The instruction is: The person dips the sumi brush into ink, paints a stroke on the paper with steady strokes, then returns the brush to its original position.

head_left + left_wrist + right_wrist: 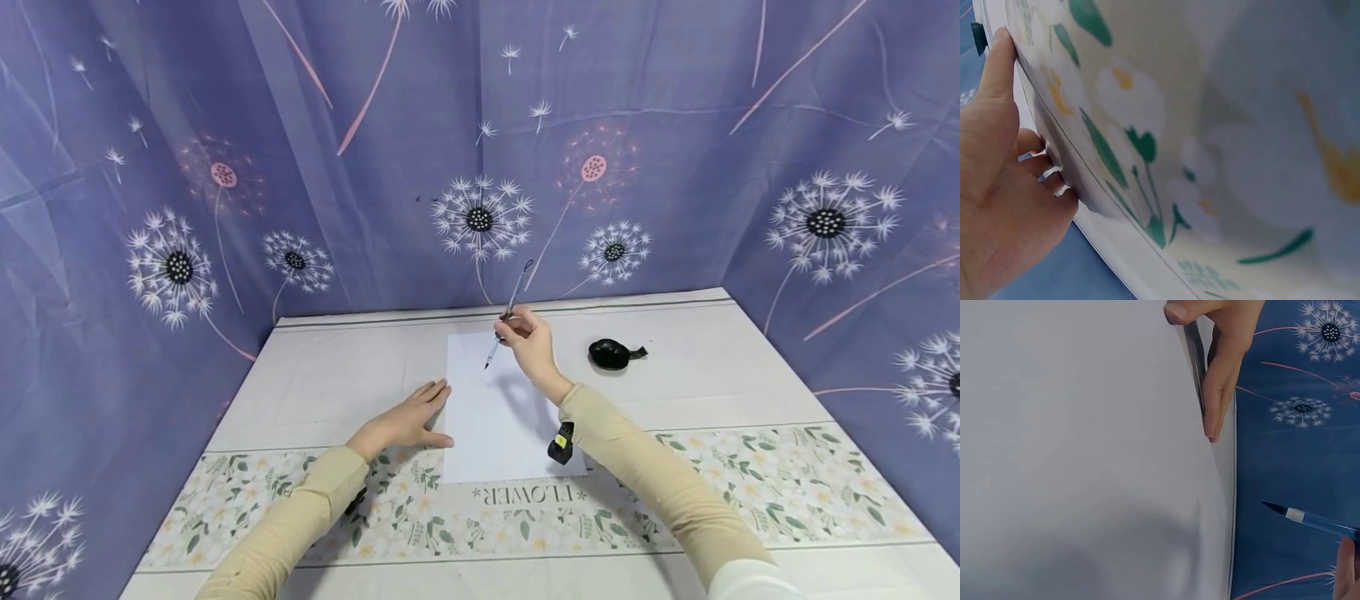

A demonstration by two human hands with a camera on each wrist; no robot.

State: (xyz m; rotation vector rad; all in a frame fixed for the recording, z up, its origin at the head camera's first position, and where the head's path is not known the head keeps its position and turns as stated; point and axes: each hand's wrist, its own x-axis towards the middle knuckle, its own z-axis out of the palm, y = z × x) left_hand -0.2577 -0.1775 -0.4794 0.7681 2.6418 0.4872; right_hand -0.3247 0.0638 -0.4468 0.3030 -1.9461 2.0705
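Note:
My right hand pinches a writing brush with a dark pointed tip and a hanging loop at its top end. The brush slants tip-down over a white sheet of paper; in the right wrist view its dark bristles and pale collar show beside the fingers. At the left edge of the paper lies my left hand, its fingers spread and straight and its thumb reaching onto the sheet. The left wrist view shows that hand flat by the table's flowered cloth.
To the right of the paper is a small black dish with a short handle. A pale tablecloth with a flowered band covers the table. Blue dandelion-print curtains stand around its back and sides.

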